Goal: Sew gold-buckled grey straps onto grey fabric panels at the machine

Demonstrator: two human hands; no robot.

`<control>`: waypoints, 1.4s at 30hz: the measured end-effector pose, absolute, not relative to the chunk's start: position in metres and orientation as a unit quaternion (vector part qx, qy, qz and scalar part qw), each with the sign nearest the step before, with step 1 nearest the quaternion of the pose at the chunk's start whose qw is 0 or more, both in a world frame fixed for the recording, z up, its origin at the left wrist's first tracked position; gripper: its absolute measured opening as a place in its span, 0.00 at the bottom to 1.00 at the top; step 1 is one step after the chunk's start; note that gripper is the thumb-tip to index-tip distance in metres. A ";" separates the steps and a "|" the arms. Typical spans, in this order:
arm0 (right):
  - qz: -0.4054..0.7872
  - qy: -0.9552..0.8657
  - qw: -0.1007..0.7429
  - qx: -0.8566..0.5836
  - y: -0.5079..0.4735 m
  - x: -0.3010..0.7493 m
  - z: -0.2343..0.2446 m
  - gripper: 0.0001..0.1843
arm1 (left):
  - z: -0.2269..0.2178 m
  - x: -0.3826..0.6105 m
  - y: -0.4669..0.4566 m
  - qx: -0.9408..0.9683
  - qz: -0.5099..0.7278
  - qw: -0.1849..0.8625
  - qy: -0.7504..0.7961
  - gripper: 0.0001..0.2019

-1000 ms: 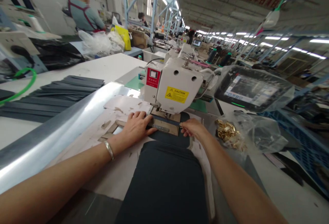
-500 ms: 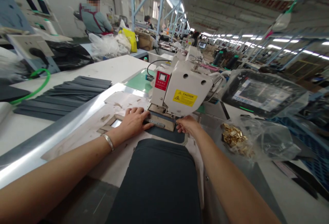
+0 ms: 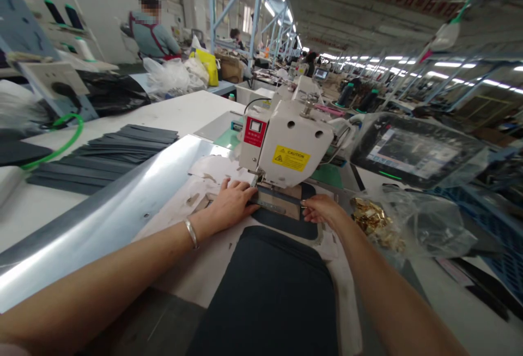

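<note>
A white sewing machine (image 3: 290,146) with a yellow caution label stands over a brown clamp plate (image 3: 278,202). A dark grey fabric piece (image 3: 269,290) runs from under the plate toward me. My left hand (image 3: 232,203) lies flat with fingers stretched out, pressing the plate's left end. My right hand (image 3: 322,210) pinches the plate's right edge with bent fingers. A silver bangle (image 3: 190,233) sits on my left wrist.
A stack of dark strips (image 3: 106,154) lies on the white table at left. A clear bag of gold metal parts (image 3: 373,222) rests at right, beside a wrapped touchscreen (image 3: 408,152). A long shiny metal guard (image 3: 102,209) runs diagonally. Another person (image 3: 153,29) works far back.
The view has shifted a little, so the machine and my hands sit slightly right of before. Both hands stay on the clamp plate, the right one now further right along its edge.
</note>
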State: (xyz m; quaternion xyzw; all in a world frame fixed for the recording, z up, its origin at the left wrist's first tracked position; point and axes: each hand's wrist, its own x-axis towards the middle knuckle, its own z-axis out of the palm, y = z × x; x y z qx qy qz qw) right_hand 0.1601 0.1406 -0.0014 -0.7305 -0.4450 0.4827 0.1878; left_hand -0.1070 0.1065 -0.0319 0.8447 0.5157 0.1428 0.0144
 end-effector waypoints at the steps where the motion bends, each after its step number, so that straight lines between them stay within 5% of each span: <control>1: 0.482 -0.443 0.187 -0.733 0.140 0.164 -0.001 0.08 | -0.031 -0.106 0.106 0.847 0.143 0.019 0.512 0.17; 17: 0.487 -0.440 0.200 -0.727 0.132 0.218 -0.007 0.08 | -0.031 -0.067 0.095 0.870 0.141 0.024 0.471 0.18; 23: 0.467 -0.446 0.212 -0.733 0.127 0.212 -0.002 0.07 | -0.015 -0.074 0.088 0.863 0.139 0.032 0.484 0.11; 31: 0.497 -0.454 0.206 -0.710 0.112 0.213 0.000 0.09 | -0.009 -0.079 0.066 0.837 0.093 0.097 0.530 0.19; 42: 0.189 -0.691 0.238 -0.655 0.093 0.267 0.045 0.08 | -0.011 -0.083 0.060 0.851 0.134 0.130 0.490 0.17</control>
